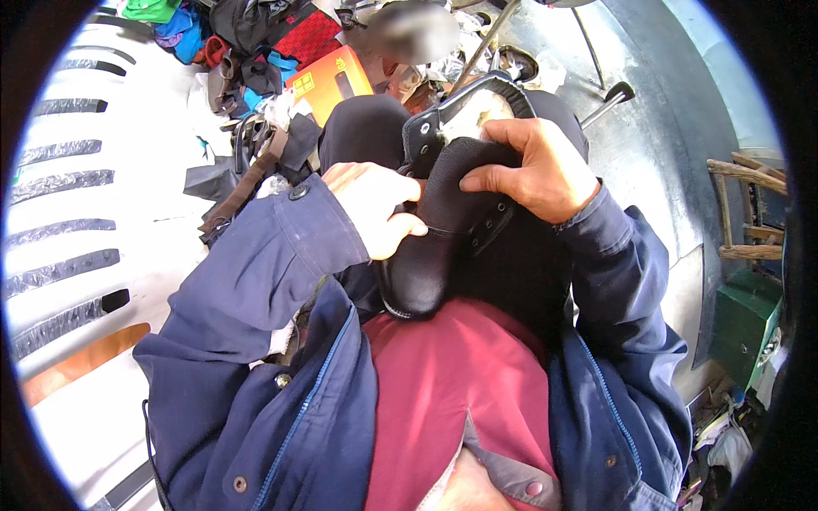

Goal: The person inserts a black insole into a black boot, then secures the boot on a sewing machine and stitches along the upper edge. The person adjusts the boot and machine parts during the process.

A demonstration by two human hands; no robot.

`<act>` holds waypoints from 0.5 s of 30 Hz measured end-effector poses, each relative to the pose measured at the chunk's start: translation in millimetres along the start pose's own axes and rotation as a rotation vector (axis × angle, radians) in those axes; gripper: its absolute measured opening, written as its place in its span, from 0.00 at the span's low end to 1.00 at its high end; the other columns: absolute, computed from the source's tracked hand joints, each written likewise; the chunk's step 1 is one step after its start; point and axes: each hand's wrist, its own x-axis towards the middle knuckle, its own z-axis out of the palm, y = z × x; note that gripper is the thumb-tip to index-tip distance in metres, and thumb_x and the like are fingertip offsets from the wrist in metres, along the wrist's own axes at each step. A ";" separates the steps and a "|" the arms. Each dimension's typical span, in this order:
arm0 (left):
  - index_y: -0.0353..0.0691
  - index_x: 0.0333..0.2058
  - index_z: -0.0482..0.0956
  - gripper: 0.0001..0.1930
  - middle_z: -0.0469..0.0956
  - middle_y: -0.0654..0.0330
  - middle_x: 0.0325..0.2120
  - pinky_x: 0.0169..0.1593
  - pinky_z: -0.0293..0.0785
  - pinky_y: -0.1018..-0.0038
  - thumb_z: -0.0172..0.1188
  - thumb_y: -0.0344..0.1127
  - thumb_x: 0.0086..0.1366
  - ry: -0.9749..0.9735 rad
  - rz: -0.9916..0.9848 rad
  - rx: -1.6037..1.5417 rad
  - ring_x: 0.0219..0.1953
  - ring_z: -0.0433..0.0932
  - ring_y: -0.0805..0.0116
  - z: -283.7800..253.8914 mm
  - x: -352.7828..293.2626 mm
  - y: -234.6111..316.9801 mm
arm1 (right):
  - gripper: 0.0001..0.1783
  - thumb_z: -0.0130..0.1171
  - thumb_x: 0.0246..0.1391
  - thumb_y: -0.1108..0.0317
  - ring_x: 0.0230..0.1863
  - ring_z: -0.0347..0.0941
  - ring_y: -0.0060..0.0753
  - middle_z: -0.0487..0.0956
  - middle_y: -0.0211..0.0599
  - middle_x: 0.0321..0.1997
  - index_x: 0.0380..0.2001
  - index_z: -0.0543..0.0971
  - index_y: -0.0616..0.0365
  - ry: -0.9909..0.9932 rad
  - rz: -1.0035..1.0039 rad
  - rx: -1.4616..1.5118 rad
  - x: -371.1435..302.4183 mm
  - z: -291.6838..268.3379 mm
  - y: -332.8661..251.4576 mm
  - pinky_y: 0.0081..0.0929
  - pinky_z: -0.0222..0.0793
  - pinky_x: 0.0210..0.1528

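A black lace-up boot [416, 277] rests on my lap, its toe toward my body. Its collar is spread apart, and pale fleecy lining [477, 112] shows inside. Metal eyelets line both flaps. My right hand [543, 169] is closed on the boot's padded black tongue [458, 180], with thumb in front and fingers at its edge. At the boot's left side my left hand [372, 206] is closed in a pinch. A thin dark thread [449, 231] runs from its thumb tip across the base of the tongue toward the right eyelet flap.
Beyond my knees lie an orange box [331, 83], a red patterned piece [307, 38] and heaped bags and scraps. A white slatted surface [153, 213] is at left. A wooden frame [750, 175] and green box [745, 324] stand at right.
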 end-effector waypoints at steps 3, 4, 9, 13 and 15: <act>0.42 0.37 0.84 0.12 0.81 0.49 0.25 0.36 0.76 0.59 0.65 0.44 0.61 -0.014 -0.041 -0.027 0.30 0.82 0.48 0.2 -1.4 -2.5 | 0.21 0.75 0.41 0.61 0.34 0.79 0.54 0.78 0.56 0.29 0.33 0.80 0.65 0.039 -0.007 0.065 -3.3 2.2 -3.3 0.38 0.72 0.38; 0.42 0.36 0.85 0.13 0.82 0.49 0.25 0.35 0.76 0.59 0.65 0.45 0.62 0.004 -0.030 -0.015 0.30 0.82 0.49 1.5 -2.1 -2.7 | 0.21 0.75 0.41 0.61 0.34 0.79 0.55 0.78 0.56 0.29 0.34 0.80 0.65 0.045 0.002 0.060 -5.3 2.4 -4.9 0.39 0.72 0.38; 0.44 0.40 0.85 0.13 0.81 0.49 0.26 0.37 0.76 0.60 0.64 0.44 0.61 0.066 -0.005 -0.052 0.33 0.82 0.49 6.1 -2.9 -1.7 | 0.17 0.74 0.42 0.71 0.30 0.76 0.28 0.78 0.42 0.25 0.34 0.78 0.64 0.152 -0.049 0.097 -15.5 7.5 -12.0 0.27 0.72 0.37; 0.48 0.41 0.86 0.12 0.82 0.49 0.28 0.38 0.77 0.60 0.67 0.42 0.59 0.065 -0.034 -0.078 0.34 0.83 0.48 7.8 -0.9 -2.7 | 0.17 0.74 0.44 0.75 0.34 0.76 0.23 0.81 0.34 0.30 0.37 0.78 0.64 0.134 0.055 0.198 -21.6 12.3 -9.9 0.25 0.72 0.41; 0.48 0.40 0.85 0.12 0.82 0.49 0.28 0.38 0.77 0.60 0.67 0.42 0.59 0.067 -0.009 -0.085 0.34 0.83 0.48 9.8 -0.6 -6.1 | 0.17 0.74 0.44 0.75 0.35 0.75 0.21 0.81 0.33 0.31 0.37 0.78 0.64 0.152 0.032 0.227 -22.7 14.5 -7.3 0.23 0.71 0.42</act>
